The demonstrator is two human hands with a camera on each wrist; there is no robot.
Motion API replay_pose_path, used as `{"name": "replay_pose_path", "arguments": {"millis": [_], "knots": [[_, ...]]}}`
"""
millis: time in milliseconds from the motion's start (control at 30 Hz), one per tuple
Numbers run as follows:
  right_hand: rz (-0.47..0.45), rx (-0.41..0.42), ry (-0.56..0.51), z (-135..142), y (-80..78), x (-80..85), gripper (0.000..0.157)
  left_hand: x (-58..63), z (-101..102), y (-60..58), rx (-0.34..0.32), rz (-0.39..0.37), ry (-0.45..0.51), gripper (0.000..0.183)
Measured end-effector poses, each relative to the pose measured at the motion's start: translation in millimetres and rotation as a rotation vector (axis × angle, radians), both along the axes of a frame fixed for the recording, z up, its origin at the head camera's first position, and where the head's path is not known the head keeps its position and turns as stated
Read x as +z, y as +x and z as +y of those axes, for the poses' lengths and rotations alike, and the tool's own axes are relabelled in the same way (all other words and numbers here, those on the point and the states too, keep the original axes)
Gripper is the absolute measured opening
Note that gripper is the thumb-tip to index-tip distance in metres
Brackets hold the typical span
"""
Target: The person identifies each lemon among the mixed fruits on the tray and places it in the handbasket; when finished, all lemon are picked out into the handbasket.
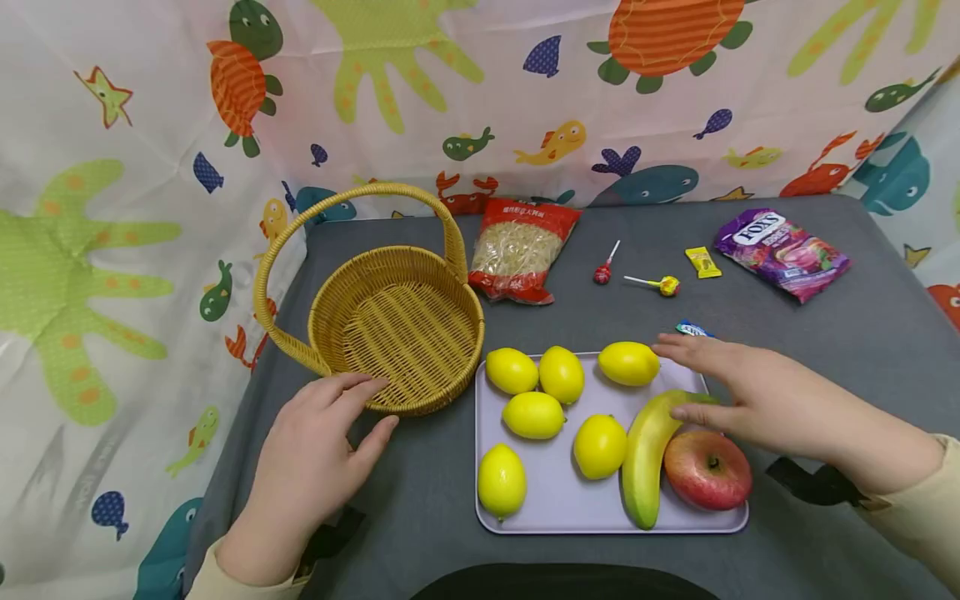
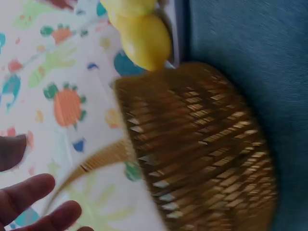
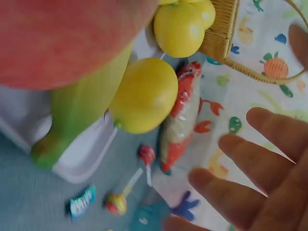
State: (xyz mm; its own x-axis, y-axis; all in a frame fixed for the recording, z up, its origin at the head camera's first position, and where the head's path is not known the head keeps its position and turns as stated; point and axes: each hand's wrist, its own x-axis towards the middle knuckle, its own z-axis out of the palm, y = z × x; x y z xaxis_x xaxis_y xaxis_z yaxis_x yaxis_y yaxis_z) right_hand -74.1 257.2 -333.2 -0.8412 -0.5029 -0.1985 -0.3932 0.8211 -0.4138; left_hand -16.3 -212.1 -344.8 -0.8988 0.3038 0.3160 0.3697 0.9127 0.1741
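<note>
A round wicker basket (image 1: 405, 333) with a tall arched handle stands left of centre, nothing inside it. My left hand (image 1: 318, 458) hovers by its near rim, fingers spread and holding nothing. To its right lies a lilac tray (image 1: 547, 508) bearing several lemons (image 1: 533, 416), a banana (image 1: 642, 458) and a red apple (image 1: 707, 470). Over the tray's right side is my right hand (image 1: 750, 400), its fingers extended above the banana's upper end and close to one lemon (image 1: 628, 364). In the right wrist view those fingers (image 3: 236, 192) are loosely parted, with nothing between them.
Behind the tray lie a red bag of pasta (image 1: 521, 250), a red lollipop (image 1: 603, 272), a yellow lollipop (image 1: 667, 286), a yellow-wrapped candy (image 1: 702, 262) and a purple candy bag (image 1: 782, 252). A blue-wrapped candy (image 1: 692, 328) sits partly behind my right hand. A patterned curtain (image 1: 420, 167) borders the table.
</note>
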Motion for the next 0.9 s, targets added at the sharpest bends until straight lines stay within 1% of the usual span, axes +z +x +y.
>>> {"name": "replay_pose_path", "arguments": {"millis": [67,167,267,367,500,733,900], "knots": [[-0.031,-0.050,-0.055,-4,-14.5,-4.0,0.064,-11.2,-5,-3.6,0.042,0.001,0.042,0.042],[-0.112,-0.109,-0.117,-11,-36.6,-14.2,0.052,-28.4,-10,-6.6,0.081,-0.017,0.072,0.035],[-0.203,-0.126,-0.142,-18,-55.1,-26.8,0.050,-42.3,-11,-6.9,0.106,-0.028,0.094,0.029],[-0.275,-0.108,-0.145,-23,-67.2,-36.7,0.053,-50.2,-12,-6.6,0.117,-0.018,0.102,0.024],[-0.334,-0.075,-0.148,-29,-77.2,-44.7,0.054,-52.0,-13,-8.8,0.113,0.006,0.101,0.020],[-0.429,-0.044,-0.135,-35,-84.8,-52.7,0.050,-49.4,-16,-11.8,0.096,0.026,0.100,0.017],[-0.436,-0.039,-0.145,-31,-86.1,-53.9,0.050,-49.3,-16,-13.2,0.080,0.039,0.108,0.017]]}}
